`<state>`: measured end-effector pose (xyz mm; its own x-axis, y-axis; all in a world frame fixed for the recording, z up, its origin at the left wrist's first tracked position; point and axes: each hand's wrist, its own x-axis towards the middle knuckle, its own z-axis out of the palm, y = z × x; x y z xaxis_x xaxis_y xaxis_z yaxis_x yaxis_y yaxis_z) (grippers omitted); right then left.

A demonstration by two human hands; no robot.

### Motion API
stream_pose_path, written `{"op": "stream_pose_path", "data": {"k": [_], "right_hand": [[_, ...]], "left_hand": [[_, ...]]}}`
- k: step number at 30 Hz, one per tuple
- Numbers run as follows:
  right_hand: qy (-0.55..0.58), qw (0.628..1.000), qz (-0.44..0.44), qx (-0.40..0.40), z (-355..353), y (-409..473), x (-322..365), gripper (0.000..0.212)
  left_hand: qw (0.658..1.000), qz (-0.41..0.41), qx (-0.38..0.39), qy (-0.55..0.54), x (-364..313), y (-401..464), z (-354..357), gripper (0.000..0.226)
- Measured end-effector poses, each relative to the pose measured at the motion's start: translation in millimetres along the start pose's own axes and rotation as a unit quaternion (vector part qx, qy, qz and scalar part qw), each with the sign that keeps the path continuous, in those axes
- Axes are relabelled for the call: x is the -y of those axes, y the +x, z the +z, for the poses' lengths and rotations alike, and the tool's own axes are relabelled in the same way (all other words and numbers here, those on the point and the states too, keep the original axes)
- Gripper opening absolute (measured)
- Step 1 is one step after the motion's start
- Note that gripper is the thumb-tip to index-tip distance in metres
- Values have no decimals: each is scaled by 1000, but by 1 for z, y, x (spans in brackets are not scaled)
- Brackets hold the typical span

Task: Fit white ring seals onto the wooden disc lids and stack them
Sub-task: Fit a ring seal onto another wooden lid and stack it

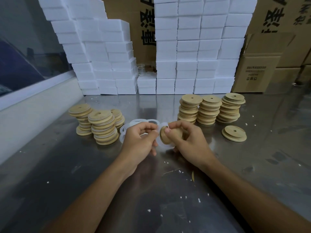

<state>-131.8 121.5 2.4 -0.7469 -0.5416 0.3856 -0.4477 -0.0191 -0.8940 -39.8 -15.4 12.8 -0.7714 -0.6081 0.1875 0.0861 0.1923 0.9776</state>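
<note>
You are mid-fit: your right hand (186, 140) curls around a wooden disc lid (166, 135), held on edge above the steel table (67, 174), while your left hand (139, 142) pinches a white ring seal (161, 145) against the lid's rim. The seal appears partly on, looping below the lid; the rest seems yet to be stretched over. The next move likely calls for working the ring round the rim until it seats evenly, then setting the lid on a stack.

The lid is pale, round wood with a stepped edge. The ring is thin, translucent white. Loose ring seals (134, 123) lie just beyond your left hand at 11 o'clock. Stacks of sealed-looking lids (101, 126) stand at 10 o'clock; taller lid stacks (210, 110) at 1 o'clock, one single lid (234, 133) at 3 o'clock.
</note>
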Motion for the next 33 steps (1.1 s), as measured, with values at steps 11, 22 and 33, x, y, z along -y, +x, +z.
{"op": "stream_pose_path", "data": {"k": [11, 22, 33], "right_hand": [[-29, 999, -13, -8, 0, -2, -1, 11], [-158, 983, -68, -57, 3, -7, 2, 9], [-46, 997, -56, -40, 1, 0, 0, 6]], "left_hand": [[972, -123, 117, -161, -11, -10, 3, 29], [980, -114, 22, -160, -5, -10, 9, 24], [997, -24, -43, -62, 6, -3, 2, 6]]}}
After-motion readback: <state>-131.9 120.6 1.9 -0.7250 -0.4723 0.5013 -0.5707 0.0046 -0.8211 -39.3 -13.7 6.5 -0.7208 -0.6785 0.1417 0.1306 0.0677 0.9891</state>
